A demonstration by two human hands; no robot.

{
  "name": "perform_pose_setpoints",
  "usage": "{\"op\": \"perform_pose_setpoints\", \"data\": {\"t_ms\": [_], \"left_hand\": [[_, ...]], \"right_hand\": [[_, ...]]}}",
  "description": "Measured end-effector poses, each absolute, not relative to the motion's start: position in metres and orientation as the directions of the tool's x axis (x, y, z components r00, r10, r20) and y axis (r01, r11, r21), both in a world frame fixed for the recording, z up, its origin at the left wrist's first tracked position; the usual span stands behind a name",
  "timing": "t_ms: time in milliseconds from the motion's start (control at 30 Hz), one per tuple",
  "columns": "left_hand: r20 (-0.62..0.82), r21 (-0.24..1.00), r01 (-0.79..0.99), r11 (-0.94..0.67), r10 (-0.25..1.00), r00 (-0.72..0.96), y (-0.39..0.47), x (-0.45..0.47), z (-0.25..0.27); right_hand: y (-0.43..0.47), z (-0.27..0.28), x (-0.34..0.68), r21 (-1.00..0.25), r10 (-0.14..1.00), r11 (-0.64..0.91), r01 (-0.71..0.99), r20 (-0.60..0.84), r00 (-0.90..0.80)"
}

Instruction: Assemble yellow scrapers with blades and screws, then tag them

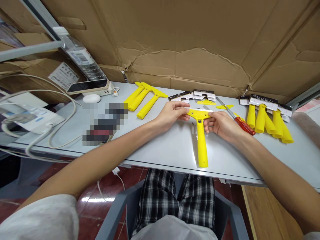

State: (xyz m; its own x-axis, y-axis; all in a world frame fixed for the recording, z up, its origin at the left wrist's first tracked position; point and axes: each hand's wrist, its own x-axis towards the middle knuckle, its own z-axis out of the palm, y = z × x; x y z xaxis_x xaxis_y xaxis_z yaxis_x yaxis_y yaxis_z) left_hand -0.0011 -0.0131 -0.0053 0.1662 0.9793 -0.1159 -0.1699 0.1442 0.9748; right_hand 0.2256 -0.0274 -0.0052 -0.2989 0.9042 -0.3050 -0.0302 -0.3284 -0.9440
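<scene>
Between my two hands is a yellow scraper [202, 143], its handle pointing toward me and a thin metal blade along its far edge. My left hand [172, 114] pinches the left end of its head; my right hand [220, 125] grips the right end. Just beyond lie a loose yellow cover plate [206, 102] and another yellow plate [224, 107]. A screwdriver [243, 126] with a red handle rests to the right of my right hand, its shaft pointing away. Small bits, perhaps screws, show beside the scraper, too small to be sure.
Yellow scraper handles [147, 100] lie at the back left. Several carded scrapers [261, 116] are piled at the right, with black-and-white cards [181, 96] at the back. A phone [87, 86], an earbud case [91, 98], a water bottle [81, 55] and white cables [75, 110] occupy the left.
</scene>
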Motion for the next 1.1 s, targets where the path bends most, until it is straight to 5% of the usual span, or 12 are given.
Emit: {"op": "perform_pose_setpoints", "data": {"t_ms": [333,1100], "left_hand": [[-0.202,0.953,-0.154,0.262,0.924,0.324,-0.02,0.005,-0.007],[-0.219,0.944,-0.169,0.284,0.92,0.324,-0.018,0.004,-0.006]], "right_hand": [[-0.031,-0.004,0.22,-0.944,0.906,-0.327,-0.04,-0.301,-0.299],[-0.033,-0.005,0.219,-0.947,0.9,-0.313,-0.071,-0.272,-0.341]]}}
